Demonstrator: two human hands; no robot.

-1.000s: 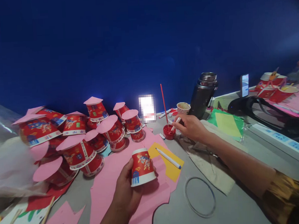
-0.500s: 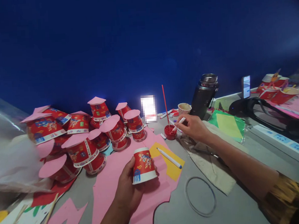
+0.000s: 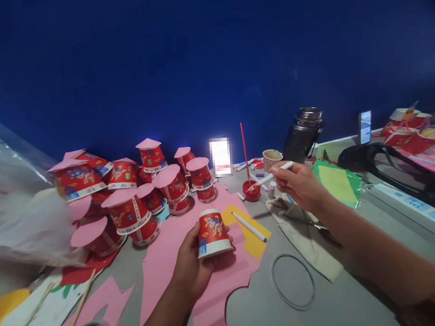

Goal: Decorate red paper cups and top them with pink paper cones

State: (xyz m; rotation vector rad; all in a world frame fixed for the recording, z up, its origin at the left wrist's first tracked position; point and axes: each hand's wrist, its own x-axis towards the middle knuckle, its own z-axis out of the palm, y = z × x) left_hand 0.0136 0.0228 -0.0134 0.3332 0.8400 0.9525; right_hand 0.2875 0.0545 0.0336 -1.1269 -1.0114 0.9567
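My left hand (image 3: 197, 259) is wrapped round a red printed paper cup (image 3: 214, 231), held upside down above the pink paper sheet. In my right hand (image 3: 295, 183) is a slim white marker pen (image 3: 272, 176), pinched between thumb and fingers. Its tip points left, at the small red pot (image 3: 251, 191); I cannot tell whether it touches the contents. A thin red stick (image 3: 244, 147) stands upright in the pot. Under the held cup lies the pink sheet (image 3: 164, 263), with a yellow paper piece (image 3: 238, 215) and another white marker with a blue end (image 3: 249, 227).
Several red cups topped with pink discs (image 3: 127, 211) are stacked at the left, beside a clear plastic bag (image 3: 19, 207). A black flask (image 3: 301, 136), a small paper cup (image 3: 272, 156), a cloth (image 3: 298, 241), a grey ring (image 3: 293, 281) and a power strip (image 3: 413, 211) are rightward.
My right hand has moved back to the right from the red pot, and the marker pen now lies flatter in its fingers. My left hand still holds the cup. The view has shifted slightly.
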